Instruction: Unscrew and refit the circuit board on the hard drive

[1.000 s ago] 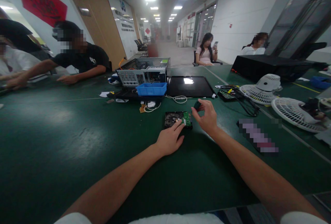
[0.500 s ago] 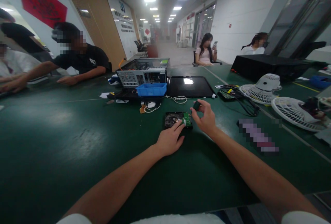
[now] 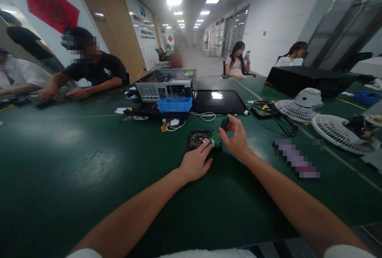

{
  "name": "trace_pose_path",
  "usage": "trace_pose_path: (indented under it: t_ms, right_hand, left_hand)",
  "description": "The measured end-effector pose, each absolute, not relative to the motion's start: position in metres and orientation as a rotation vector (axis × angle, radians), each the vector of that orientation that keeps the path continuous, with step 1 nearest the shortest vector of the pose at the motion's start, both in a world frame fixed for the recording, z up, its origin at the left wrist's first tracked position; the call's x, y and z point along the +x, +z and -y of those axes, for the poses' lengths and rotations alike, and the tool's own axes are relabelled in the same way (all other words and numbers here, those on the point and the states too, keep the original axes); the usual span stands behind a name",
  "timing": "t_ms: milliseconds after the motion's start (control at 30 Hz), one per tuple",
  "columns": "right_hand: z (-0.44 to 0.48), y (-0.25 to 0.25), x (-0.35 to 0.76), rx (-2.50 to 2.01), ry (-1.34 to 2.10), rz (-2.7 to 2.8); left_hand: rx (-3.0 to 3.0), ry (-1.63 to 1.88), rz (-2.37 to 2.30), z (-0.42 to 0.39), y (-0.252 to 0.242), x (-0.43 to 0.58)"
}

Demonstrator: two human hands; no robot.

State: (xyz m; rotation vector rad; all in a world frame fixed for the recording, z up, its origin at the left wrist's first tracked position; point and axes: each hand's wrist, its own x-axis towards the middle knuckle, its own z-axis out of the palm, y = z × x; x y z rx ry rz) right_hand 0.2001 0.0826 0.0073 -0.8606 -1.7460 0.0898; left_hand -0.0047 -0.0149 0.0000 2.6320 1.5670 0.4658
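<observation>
A hard drive (image 3: 198, 140) lies on the green table in front of me, its green circuit board facing up at the right end. My left hand (image 3: 195, 163) rests against its near edge, fingers stretched out and touching the board side. At the drive's right end is my right hand (image 3: 235, 136), raised a little, with thumb and fingers curled round a small dark piece (image 3: 224, 123). What kind of piece this is, I cannot make out.
Beyond the drive stand a blue bin (image 3: 175, 105), an opened computer case (image 3: 164, 85) and a flat black panel (image 3: 219, 103). White fan parts (image 3: 301, 105) and cables (image 3: 286, 123) lie to the right, near a blurred purple item (image 3: 297, 158). A person (image 3: 92, 69) works at the far left.
My right hand has shifted slightly and the dark piece in its fingers has turned. My left hand stays on the hard drive. At the left, the other person's arm has drawn in.
</observation>
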Motion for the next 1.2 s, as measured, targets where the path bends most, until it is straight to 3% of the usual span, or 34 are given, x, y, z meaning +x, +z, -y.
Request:
trace_pose_path:
  t_ms: [667, 1200]
  right_hand:
    - [-0.081, 0.006, 0.196, -0.89, 0.095, 1.702]
    - [-0.078, 0.01, 0.203, -0.885, 0.058, 1.811]
  left_hand:
    - [2.605, 0.643, -1.458, 0.018, 0.004, -0.011]
    - [2.466, 0.762, -1.76, 0.004, -0.005, -0.028]
